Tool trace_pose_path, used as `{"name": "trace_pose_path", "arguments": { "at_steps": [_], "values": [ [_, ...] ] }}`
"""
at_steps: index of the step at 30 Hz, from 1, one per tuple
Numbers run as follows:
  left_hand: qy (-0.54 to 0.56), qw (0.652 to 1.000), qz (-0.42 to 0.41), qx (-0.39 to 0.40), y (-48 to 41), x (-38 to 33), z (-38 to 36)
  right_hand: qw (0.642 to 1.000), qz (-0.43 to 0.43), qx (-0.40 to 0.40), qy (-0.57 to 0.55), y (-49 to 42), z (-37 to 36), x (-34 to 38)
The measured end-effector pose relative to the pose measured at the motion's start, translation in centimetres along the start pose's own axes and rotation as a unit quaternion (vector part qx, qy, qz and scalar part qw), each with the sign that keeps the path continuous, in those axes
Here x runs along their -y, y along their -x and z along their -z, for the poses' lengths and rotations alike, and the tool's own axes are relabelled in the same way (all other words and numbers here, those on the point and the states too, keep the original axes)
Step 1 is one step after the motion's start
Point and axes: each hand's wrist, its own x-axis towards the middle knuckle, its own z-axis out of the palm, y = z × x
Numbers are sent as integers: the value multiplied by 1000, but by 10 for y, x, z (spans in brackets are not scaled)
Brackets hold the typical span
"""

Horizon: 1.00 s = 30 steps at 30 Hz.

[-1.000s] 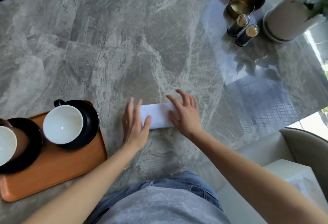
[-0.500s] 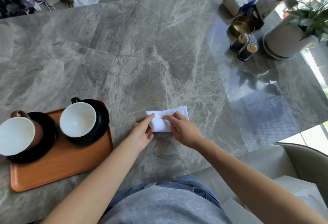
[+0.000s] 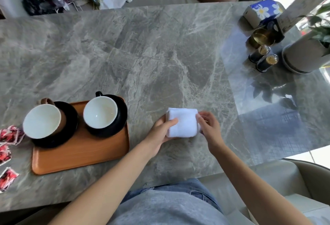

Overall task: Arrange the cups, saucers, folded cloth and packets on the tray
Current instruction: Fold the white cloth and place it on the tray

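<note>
Left hand (image 3: pixel 159 134) and right hand (image 3: pixel 208 128) pinch opposite ends of the folded white cloth (image 3: pixel 182 124) to keep its folds together, probably for the orange tray (image 3: pixel 80 155).

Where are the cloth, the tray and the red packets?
white cloth (image 3: pixel 182 124), head view, middle of its top face.
tray (image 3: pixel 85 154), head view, bare floor near its front edge.
red packets (image 3: pixel 10 133), head view, farthest packet.

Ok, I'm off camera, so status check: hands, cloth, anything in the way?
Left hand grips folded cloth, right hand pinches its right edge. Cloth right of tray, not on it. Packets left of tray, off it. Nothing between cloth and tray.
</note>
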Motion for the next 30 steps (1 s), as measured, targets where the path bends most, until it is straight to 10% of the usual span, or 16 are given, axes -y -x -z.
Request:
{"name": "trace_pose_path", "arguments": {
  "at_steps": [7,16,25,30],
  "values": [
    [54,998,12,-12,38,3,91,947,-228,220,-54,30,-45,15],
    [100,994,11,-44,67,25,221,928,-204,305,-71,77,-151,-1],
    [-187,969,-24,-157,57,31,270,985,3,92,144,95,-226,-14],
    [-423,886,-103,-162,54,33,288,964,56,32,257,97,-240,-25]
  ]
}}
